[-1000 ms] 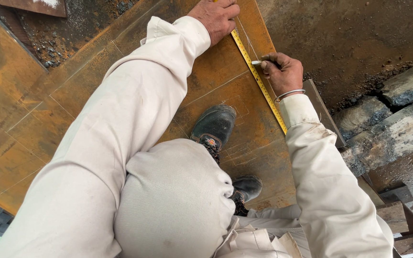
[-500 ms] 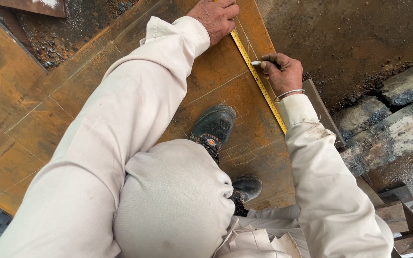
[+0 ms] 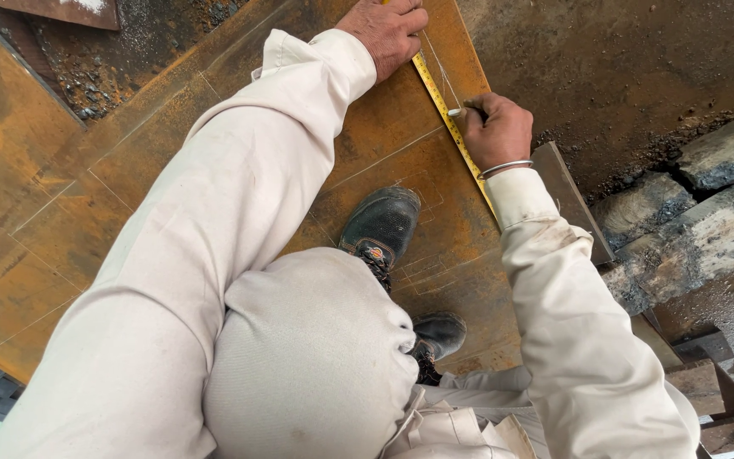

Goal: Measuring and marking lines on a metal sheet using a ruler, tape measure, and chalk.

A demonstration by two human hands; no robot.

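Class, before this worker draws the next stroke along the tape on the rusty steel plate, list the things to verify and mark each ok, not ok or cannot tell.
1. Left hand presses the yellow tape measure flat on the steel plate: ok.
2. Right hand grips the white marker with its tip at the tape's edge: ok.
3. Tape lies straight between the hands: ok.
4. Tape's far end hooked or aligned: cannot tell, it runs out of view.
5. Boots planted on the plate, away from the marking line: ok.
6. Earlier chalk lines readable: ok.
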